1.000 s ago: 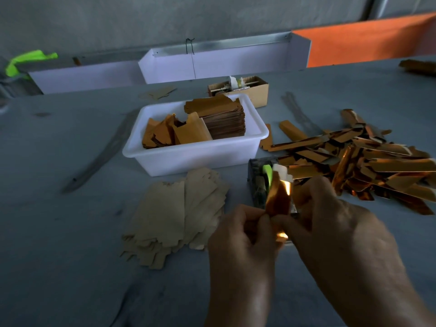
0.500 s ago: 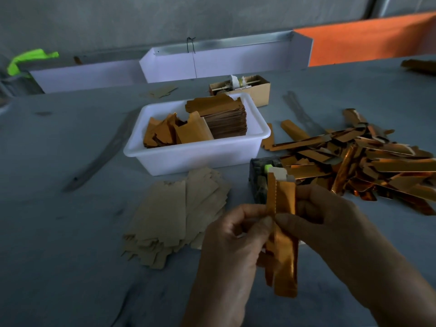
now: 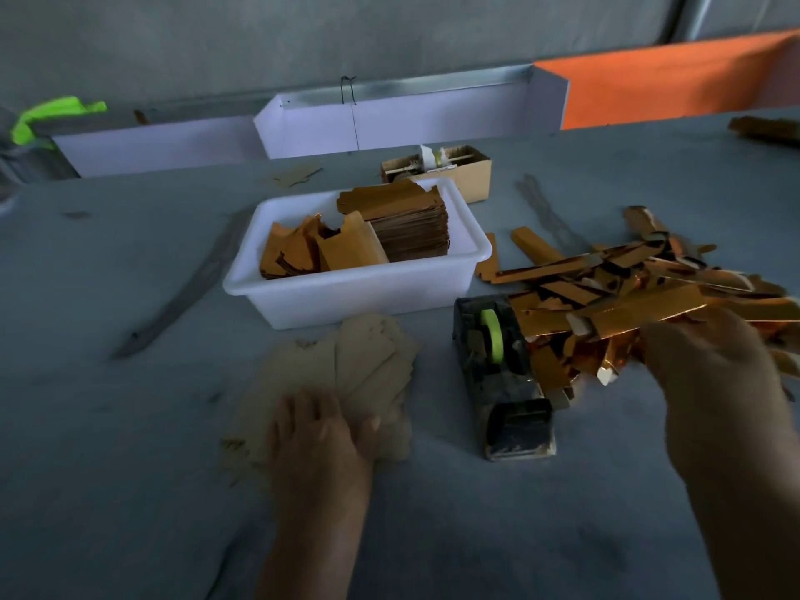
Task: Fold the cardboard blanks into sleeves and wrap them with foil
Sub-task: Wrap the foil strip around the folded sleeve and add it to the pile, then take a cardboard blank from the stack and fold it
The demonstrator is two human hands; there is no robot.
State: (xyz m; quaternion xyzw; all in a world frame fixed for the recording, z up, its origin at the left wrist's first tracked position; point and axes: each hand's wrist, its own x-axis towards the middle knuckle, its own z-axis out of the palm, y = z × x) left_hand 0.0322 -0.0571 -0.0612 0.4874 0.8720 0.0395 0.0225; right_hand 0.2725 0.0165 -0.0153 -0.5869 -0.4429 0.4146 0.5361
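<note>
Left hand flat on cardboard blanks; right hand fingers' state unclear; no readable writing

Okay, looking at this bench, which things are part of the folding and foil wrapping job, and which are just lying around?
Job: cardboard blanks, foil pieces in tub, tape dispenser, finished sleeves.
Lying about: small box, green item, orange board.

Looks like a small packaging workshop to me: big grey worktable, white plastic tub stacked with cardboard blanks, loose pile of plain blanks, heap of foil-wrapped sleeves, grimy tape dispenser, white trays along the back wall.
</note>
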